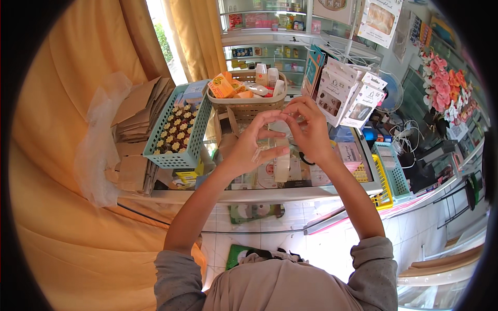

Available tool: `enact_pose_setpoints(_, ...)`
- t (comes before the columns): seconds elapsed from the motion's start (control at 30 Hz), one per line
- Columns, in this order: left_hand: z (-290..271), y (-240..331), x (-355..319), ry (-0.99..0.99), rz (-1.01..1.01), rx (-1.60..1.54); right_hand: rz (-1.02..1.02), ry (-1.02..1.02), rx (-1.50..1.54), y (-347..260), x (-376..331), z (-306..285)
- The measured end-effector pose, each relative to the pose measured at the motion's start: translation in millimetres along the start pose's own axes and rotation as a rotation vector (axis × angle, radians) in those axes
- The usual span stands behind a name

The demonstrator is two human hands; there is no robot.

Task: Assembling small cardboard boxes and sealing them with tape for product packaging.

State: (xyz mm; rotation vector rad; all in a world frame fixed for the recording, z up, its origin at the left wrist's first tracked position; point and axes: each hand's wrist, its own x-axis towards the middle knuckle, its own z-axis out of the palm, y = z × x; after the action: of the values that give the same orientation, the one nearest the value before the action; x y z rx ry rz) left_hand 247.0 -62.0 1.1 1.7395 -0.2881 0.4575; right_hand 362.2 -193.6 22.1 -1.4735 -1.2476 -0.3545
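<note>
Both hands are raised over the glass counter (244,196), their fingertips meeting in front of me. My right hand (313,129) is closed in a pinch, with thumb and index finger together; anything between them is too small to make out. My left hand (254,145) is curled, its index fingertip touching the right fingertips and its thumb lower down. A translucent, pale upright thing (282,168) shows by the left thumb; I cannot tell whether it is held or stands on the counter. A shiny clear patch lies across the left hand near the thumb's base.
To the left, a teal basket (152,160) holds flower-topped items beside stacked flattened cardboard (132,167). Behind my hands stands a beige basket (220,103) of bottles and orange packs. White hanging packages (334,90) are on the right, with a yellow basket (384,189) beyond the counter's edge.
</note>
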Motion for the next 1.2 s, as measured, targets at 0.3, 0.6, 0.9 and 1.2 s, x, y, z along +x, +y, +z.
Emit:
enact_pose_setpoints(0.3, 1, -6, -2, 0.027, -0.006, -0.021, -0.014, 0.019, -0.096, 7, -3, -4)
enact_pose_setpoints(0.6, -8, -12, 5, 0.038, 0.013, 0.097, 0.241, -0.264, -0.347, 18, -17, -43)
enact_pose_setpoints(0.9, -6, -13, 15, -0.006, -0.099, 0.014, 0.436, -0.63, -0.788, 20, -45, -55)
enact_pose_setpoints(1.2, -8, -15, 13, -0.017, -0.088, 0.036, 0.301, -0.588, -0.904, 32, -57, -46)
